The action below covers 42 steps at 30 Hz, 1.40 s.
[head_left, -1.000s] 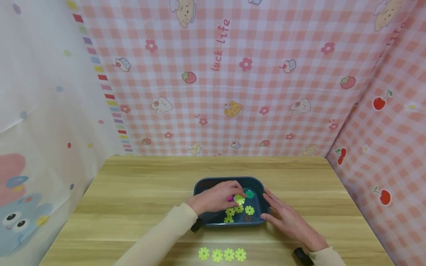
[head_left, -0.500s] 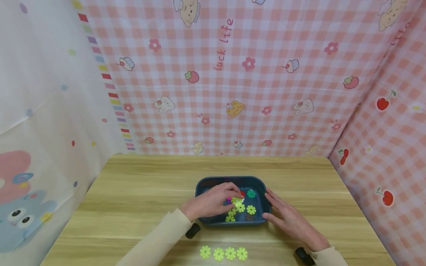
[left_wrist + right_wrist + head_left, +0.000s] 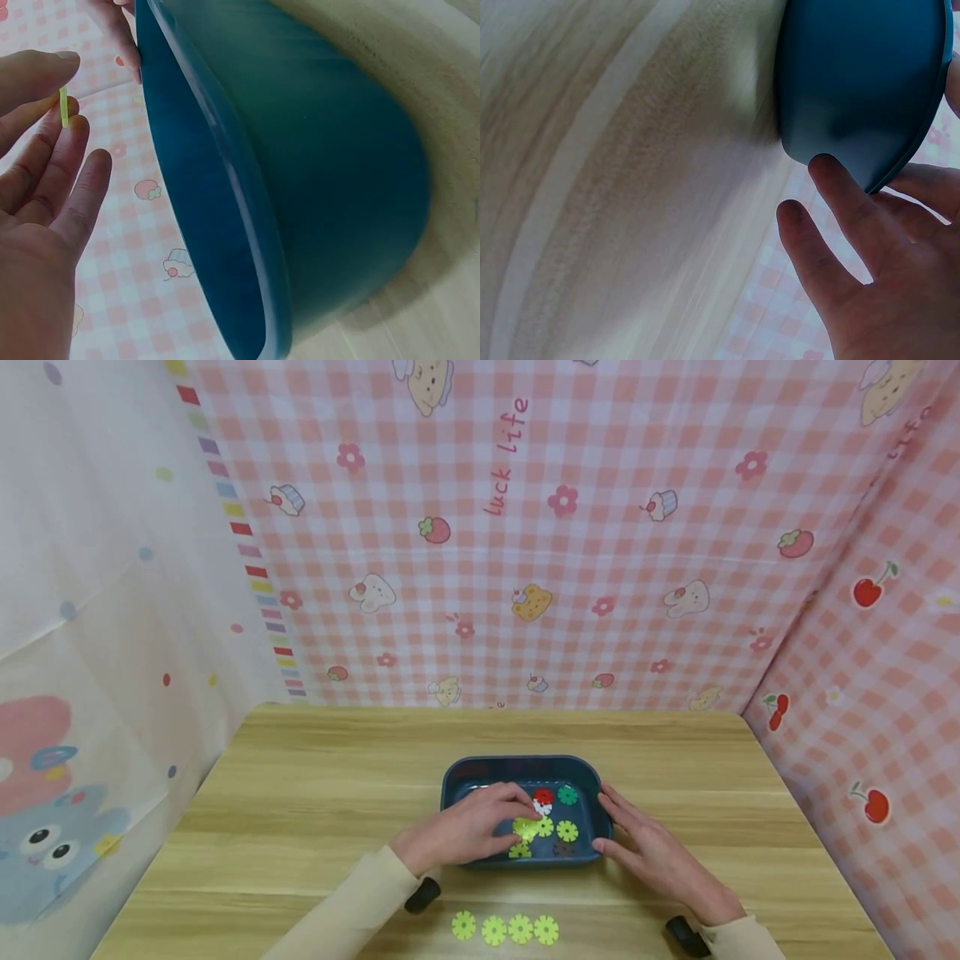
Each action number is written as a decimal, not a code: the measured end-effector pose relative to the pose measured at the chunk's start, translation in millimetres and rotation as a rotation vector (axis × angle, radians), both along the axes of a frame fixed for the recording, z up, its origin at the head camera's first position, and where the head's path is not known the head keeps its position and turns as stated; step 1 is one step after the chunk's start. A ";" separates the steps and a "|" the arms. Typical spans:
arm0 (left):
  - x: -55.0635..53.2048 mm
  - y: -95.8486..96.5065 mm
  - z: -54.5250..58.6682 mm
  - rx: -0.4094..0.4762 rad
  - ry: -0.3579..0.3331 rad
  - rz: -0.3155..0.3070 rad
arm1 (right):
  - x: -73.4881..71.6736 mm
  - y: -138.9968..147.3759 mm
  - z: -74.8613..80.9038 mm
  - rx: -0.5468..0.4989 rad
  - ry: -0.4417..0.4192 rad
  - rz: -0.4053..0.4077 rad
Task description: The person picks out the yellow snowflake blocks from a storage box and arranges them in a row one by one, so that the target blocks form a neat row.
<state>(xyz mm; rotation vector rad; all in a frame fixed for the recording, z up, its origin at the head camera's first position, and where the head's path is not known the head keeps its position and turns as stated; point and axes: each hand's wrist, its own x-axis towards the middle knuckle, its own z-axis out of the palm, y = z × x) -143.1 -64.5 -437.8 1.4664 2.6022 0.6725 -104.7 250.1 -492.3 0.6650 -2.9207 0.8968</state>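
A dark blue rectangular box [image 3: 525,860] sits on the wooden table with notched plastic discs inside. Over its left half, my left hand [image 3: 468,827] pinches a yellow-green notched disc [image 3: 64,107] between thumb and fingertips; in the left wrist view the disc shows edge-on. Beside the hand lie a red disc [image 3: 543,796], a white disc [image 3: 542,808], a green disc [image 3: 567,795], a brown disc [image 3: 563,848] and several yellow-green discs [image 3: 567,832]. My right hand [image 3: 660,856] rests against the box's right end, fingers fairly straight along the outer wall [image 3: 862,90].
In front of the box, a row of several yellow-green discs [image 3: 521,929] lies flat on the table [image 3: 315,793]. A pink checked cloth [image 3: 480,568] hangs behind the table, with a pale cloth [image 3: 112,568] at the left.
My left hand has drawn back to the left and toward the front with a yellow-green disc, uncovering the red and white discs. My right hand stays at the box's right end.
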 end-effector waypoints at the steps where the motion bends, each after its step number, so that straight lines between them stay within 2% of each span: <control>1: 0.9 -1.1 -0.2 0.004 0.007 -0.002 | 0.1 0.1 -0.1 -0.002 0.000 -0.001; 9: 11.4 -12.9 -1.7 0.040 0.001 -0.018 | 0.3 0.3 0.1 -0.001 -0.009 -0.004; 20: 27.3 -41.0 -6.4 0.024 -0.079 0.036 | 0.2 -0.6 1.2 0.000 -0.010 -0.004; 28: 37.1 -61.6 -9.8 0.026 -0.074 0.047 | 1.1 -1.3 4.4 0.000 -0.044 -0.015; 42: 57.4 -85.9 -19.6 -0.008 -0.188 0.144 | 1.1 -1.5 4.2 0.005 -0.044 -0.016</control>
